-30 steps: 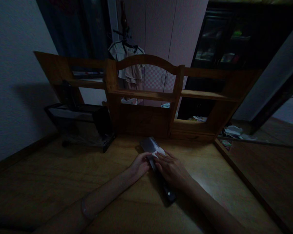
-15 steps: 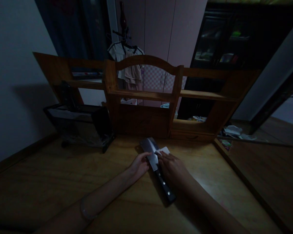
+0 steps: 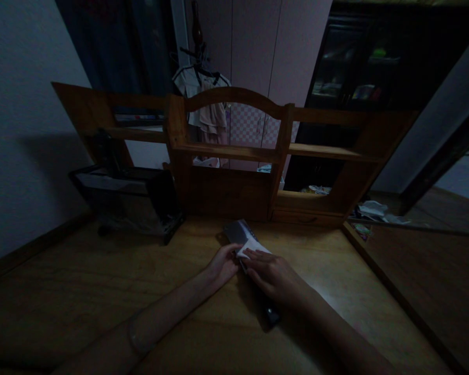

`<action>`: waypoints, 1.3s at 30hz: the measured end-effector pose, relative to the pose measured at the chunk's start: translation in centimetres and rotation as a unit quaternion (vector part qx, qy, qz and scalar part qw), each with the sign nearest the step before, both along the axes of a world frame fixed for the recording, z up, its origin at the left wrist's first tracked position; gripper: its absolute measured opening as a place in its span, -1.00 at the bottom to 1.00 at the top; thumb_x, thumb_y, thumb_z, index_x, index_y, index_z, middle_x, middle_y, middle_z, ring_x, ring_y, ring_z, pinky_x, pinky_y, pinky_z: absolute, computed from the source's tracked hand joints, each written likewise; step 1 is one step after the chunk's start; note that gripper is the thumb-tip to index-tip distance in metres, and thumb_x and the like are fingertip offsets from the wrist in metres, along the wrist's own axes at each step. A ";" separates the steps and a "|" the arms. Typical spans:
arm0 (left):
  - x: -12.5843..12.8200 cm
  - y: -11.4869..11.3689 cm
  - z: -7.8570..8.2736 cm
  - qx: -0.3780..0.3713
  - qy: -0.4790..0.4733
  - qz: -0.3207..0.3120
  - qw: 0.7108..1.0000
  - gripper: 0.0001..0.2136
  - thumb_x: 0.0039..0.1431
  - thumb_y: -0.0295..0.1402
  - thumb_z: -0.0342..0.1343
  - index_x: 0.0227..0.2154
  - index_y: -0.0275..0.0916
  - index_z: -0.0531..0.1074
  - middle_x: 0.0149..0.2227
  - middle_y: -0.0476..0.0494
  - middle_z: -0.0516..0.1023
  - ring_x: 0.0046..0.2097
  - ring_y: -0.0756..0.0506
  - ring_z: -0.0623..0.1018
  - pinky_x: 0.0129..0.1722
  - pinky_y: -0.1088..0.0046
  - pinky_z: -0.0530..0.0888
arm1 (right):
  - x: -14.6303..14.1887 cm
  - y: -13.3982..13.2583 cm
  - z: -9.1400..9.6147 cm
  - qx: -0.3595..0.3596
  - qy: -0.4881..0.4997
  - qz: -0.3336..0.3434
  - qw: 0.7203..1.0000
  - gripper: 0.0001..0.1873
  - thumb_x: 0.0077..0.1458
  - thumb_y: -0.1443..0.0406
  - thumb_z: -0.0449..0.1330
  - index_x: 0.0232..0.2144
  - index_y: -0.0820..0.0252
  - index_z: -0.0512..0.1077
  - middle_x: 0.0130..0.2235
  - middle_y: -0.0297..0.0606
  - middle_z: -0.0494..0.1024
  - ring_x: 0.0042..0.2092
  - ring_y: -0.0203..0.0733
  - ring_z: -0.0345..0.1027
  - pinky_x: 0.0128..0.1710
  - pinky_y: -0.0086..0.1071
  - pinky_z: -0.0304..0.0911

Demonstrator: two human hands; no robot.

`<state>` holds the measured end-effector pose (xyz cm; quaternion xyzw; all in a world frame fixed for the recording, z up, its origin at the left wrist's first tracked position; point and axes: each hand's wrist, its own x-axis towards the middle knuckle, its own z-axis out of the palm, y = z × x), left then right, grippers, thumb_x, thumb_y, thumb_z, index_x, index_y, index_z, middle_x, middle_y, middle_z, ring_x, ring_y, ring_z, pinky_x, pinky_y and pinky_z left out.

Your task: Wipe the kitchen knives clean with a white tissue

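A cleaver (image 3: 238, 232) with a broad metal blade and a dark riveted handle (image 3: 271, 314) lies flat on the wooden desk (image 3: 180, 291), blade pointing away from me. My left hand (image 3: 223, 264) rests at the blade's left edge, fingers curled against it. My right hand (image 3: 272, 275) lies over the knife's middle, its fingers pressing a small white paper (image 3: 250, 248) onto the blade.
A wooden shelf unit (image 3: 234, 156) stands along the back of the desk. A dark mesh tray with a black stand (image 3: 128, 198) sits at the back left. The desk's right edge (image 3: 379, 276) drops to a floor with scattered papers. The room is dim.
My right hand has slid the white paper leftward across the blade, from the blade's right edge to over its middle. The left hand and knife have stayed put.
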<state>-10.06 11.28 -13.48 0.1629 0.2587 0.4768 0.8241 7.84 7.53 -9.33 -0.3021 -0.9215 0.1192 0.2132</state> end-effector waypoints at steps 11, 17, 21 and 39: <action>0.1 0.0 0.3 0.003 0.016 0.003 1.000 -0.86 0.11 -0.58 0.00 -0.40 -0.43 0.47 -0.37 -0.25 0.57 -0.34 -0.06 0.56 -0.27 0.47 0.48 | 0.3 -0.3 1.0 -0.023 0.018 0.027 0.999 -0.59 0.28 0.31 -0.02 0.15 0.09 0.28 0.12 -0.19 0.40 0.16 -0.09 0.24 0.19 -0.18 0.10; 0.0 -0.1 0.4 -0.003 0.056 0.014 0.998 -0.89 0.09 -0.55 0.03 -0.41 -0.40 0.47 -0.42 -0.20 0.56 -0.41 -0.04 0.54 -0.38 0.50 0.45 | 0.2 -0.5 1.4 -0.024 0.025 0.044 0.998 -0.61 0.27 0.33 -0.01 0.12 0.09 0.32 0.11 -0.22 0.43 0.11 -0.13 0.30 0.19 -0.20 0.09; -0.1 -0.1 0.3 -0.006 0.068 0.006 0.998 -0.92 0.07 -0.53 0.06 -0.44 -0.38 0.46 -0.46 -0.17 0.54 -0.46 -0.02 0.51 -0.52 0.56 0.39 | 0.2 -0.7 1.4 -0.034 0.033 0.044 0.998 -0.63 0.26 0.34 0.00 0.08 0.03 0.36 0.04 -0.28 0.48 0.06 -0.17 0.35 0.13 -0.28 0.15; 0.0 0.3 -0.3 -0.025 0.023 -0.010 0.999 -0.91 0.11 -0.51 0.02 -0.44 -0.38 0.41 -0.48 -0.18 0.51 -0.44 -0.05 0.51 -0.33 0.44 0.47 | 0.1 -0.7 0.5 -0.057 0.043 -0.006 0.997 -0.71 0.31 0.28 -0.03 -0.29 0.17 0.49 -0.31 -0.26 0.59 -0.27 -0.23 0.47 -0.19 -0.43 0.28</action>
